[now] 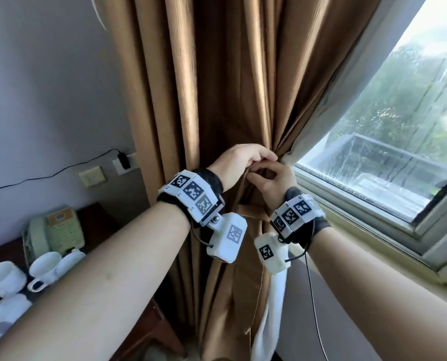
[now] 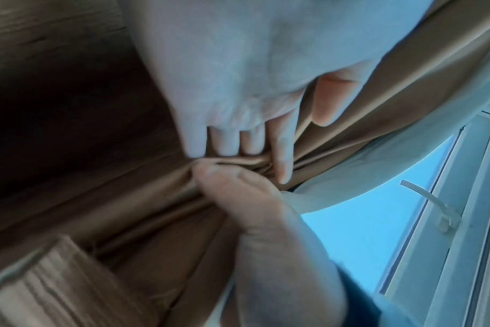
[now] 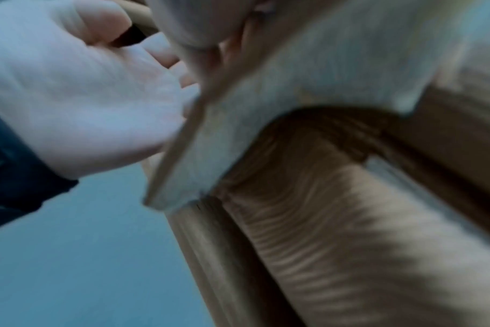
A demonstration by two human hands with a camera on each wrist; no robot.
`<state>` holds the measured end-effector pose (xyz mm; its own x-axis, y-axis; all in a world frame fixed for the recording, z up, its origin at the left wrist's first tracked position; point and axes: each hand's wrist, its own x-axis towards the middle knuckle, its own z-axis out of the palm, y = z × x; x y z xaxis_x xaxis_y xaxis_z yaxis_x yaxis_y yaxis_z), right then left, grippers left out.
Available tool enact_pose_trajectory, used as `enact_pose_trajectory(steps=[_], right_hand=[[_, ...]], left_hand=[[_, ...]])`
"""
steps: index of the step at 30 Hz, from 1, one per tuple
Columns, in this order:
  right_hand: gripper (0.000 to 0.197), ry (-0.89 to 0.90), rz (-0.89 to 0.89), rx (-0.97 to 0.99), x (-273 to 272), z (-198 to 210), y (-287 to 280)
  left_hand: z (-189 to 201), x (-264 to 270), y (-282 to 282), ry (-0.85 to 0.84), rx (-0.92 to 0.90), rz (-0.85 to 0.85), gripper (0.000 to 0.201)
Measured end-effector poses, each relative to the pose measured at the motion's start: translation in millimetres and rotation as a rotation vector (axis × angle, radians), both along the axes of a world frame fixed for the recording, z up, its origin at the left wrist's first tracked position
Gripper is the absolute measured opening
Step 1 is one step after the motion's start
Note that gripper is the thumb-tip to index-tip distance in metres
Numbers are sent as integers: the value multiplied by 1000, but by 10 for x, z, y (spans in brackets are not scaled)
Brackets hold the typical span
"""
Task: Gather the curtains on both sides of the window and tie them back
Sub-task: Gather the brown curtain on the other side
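The brown curtain (image 1: 217, 100) hangs left of the window (image 1: 399, 126) and is drawn into a bunch at sill height. My left hand (image 1: 246, 160) comes over the bunch from above, fingers curled round the folds (image 2: 246, 163). Just below it my right hand (image 1: 269, 178) pinches the same folds between thumb (image 2: 232, 183) and fingers. A flat strip of brown cloth with a pale underside (image 3: 182, 143) runs past the left palm (image 3: 84, 88) in the blurred right wrist view; what it is I cannot tell. A white sheer curtain (image 1: 269, 308) hangs beneath the bunch.
A dark wooden table (image 1: 149, 324) at lower left carries white cups (image 1: 45, 267) and a green telephone (image 1: 53, 230). A wall socket with a plugged charger (image 1: 124, 160) is behind it. The window sill (image 1: 360, 230) runs to the right. A thin cable (image 1: 313, 295) dangles from my right wrist.
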<state>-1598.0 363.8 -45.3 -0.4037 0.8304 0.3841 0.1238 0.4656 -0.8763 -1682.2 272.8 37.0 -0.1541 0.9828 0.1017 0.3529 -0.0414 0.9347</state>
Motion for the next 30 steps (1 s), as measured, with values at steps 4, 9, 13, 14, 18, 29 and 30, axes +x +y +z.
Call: enact_pose_trajectory(steps=[4, 9, 13, 14, 18, 29, 30], right_hand=[[22, -18, 2, -3, -151, -30, -57], [29, -17, -121, 202, -257, -27, -88], [29, -83, -178, 275, -190, -62, 47], [28, -112, -186, 286, -179, -77, 67], [29, -97, -213, 285, -194, -81, 128], [35, -169, -143, 133, -283, 84, 297], [34, -141, -128, 107, -236, 100, 251]], left_hand=[[47, -169, -5, -56, -89, -42, 45], [76, -263, 18, -90, -90, -49, 48], [-89, -386, 53, 175, 130, 128, 36], [-122, -431, 26, 356, 272, 292, 27], [-168, -638, -202, 730, 731, 955, 27], [-209, -284, 265, 583, 387, 382, 18], [-192, -266, 340, 574, 344, 375, 18]])
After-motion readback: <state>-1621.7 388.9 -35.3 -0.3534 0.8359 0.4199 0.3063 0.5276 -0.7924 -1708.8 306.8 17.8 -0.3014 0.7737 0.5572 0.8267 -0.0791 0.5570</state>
